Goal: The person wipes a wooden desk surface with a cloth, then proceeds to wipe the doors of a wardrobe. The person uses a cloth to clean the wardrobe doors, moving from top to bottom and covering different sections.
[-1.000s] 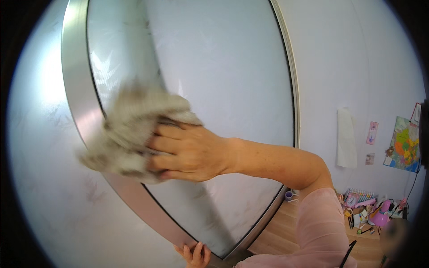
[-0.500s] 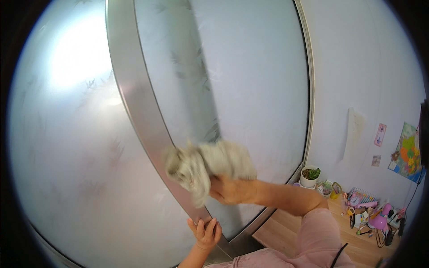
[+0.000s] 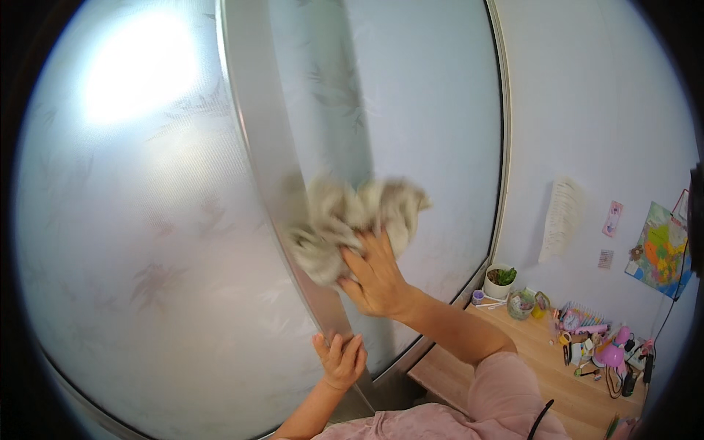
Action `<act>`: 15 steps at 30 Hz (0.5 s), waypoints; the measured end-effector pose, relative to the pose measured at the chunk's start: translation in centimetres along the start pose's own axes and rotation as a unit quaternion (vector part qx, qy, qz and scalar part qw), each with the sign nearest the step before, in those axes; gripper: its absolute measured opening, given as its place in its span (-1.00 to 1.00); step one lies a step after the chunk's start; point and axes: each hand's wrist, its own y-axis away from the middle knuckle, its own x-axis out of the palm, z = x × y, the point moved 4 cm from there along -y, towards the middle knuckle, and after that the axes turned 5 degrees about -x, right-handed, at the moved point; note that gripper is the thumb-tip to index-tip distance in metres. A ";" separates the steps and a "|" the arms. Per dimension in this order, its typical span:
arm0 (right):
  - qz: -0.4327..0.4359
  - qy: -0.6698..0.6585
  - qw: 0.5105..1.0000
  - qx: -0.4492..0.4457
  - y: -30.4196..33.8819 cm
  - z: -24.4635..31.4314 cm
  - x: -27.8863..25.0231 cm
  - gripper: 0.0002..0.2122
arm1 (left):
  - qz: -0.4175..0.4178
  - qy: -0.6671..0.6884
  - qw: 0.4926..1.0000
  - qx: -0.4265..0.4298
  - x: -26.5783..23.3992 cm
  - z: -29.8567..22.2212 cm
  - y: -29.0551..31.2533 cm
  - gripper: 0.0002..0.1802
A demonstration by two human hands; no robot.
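Observation:
A crumpled pale cloth (image 3: 330,213), cream and grey and smeared by motion, lies against the frosted glass sliding door (image 3: 440,132) and its metal frame (image 3: 253,132). My right hand (image 3: 378,282) presses it from below, fingers spread into its folds. Lower down, my left hand (image 3: 342,363) grips the edge of the upright door frame, its fingertips curled over the metal. Faint leaf patterns show on the nearer glass panel (image 3: 169,293) at the left.
At the right stands a wooden desk (image 3: 506,334) with a potted plant (image 3: 500,281), a glass bowl (image 3: 521,303), a pink lamp (image 3: 612,354) and several small items. Papers and a colourful picture (image 3: 660,246) hang on the pale wall (image 3: 579,110).
My right hand and the cloth have moved upward along the door, and the fingers now show spread against it. My left hand stays on the frame. The view has shifted slightly.

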 end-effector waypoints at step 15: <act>-0.129 -0.109 0.986 -0.003 1.9 -0.5 0.5 -0.55 | -0.013 0.014 1.000 0.009 0.0 0.2 -0.9 -0.66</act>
